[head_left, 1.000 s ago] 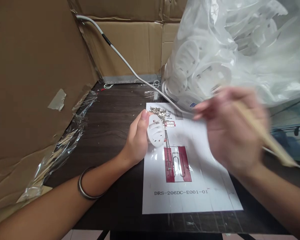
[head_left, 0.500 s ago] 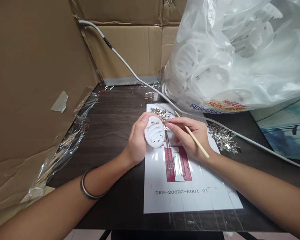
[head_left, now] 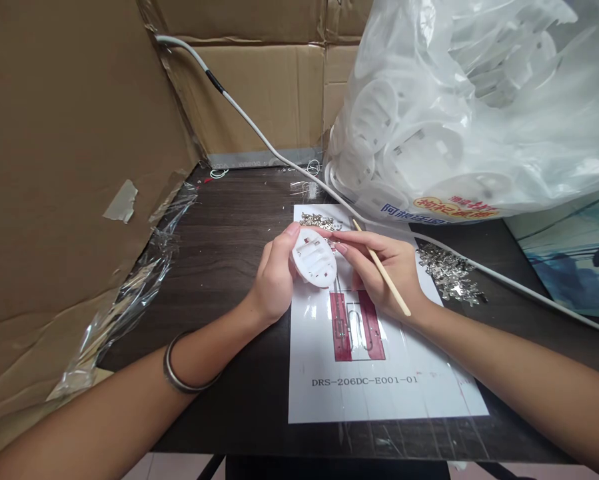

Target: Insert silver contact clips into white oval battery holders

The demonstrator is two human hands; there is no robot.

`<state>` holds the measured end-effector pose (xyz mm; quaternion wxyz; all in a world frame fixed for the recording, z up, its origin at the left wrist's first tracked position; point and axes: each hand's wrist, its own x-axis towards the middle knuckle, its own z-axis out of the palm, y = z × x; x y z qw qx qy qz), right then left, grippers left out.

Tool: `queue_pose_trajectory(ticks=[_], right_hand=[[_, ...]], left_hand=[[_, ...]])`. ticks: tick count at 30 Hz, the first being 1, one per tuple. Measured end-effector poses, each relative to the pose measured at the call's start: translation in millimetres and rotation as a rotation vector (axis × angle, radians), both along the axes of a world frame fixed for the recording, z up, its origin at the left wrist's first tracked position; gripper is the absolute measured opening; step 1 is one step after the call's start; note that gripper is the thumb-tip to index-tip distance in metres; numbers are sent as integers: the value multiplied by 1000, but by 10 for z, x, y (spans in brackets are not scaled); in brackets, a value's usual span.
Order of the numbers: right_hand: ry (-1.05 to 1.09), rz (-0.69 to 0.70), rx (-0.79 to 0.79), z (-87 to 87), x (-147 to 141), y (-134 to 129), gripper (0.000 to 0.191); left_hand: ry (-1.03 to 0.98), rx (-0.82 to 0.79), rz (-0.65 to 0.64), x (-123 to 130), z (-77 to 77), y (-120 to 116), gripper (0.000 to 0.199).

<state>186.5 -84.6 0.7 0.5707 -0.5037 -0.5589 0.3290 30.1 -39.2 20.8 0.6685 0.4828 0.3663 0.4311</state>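
The left forearm (head_left: pixel 124 400) slants up from the lower left corner to a nearly straight left wrist (head_left: pixel 246 317). The left grip (head_left: pixel 274 283) is curled closed, its left thumb (head_left: pixel 282 248) pointing up and inward; most other fingers are hidden. The right forearm (head_left: pixel 509 367) rises from the lower right. The right grip (head_left: pixel 396 263) is turned inward, with the index finger (head_left: pixel 352 237) reaching left above the right thumb (head_left: pixel 356 263), their tips close together beside the left grip.
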Motion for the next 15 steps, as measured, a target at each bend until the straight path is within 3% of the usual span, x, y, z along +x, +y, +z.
queue_pose_trajectory(ticks=[7, 11, 15], right_hand=[[-28, -13, 15, 15, 9, -5, 21], [-23, 30, -23, -5, 39, -14, 25], [-9, 46, -79, -71, 45, 14, 30]], left_hand=[[6, 38, 22, -32, -22, 0, 43], [22, -67, 5, -57, -54, 22, 17], [1, -134, 2, -47, -56, 42, 11]])
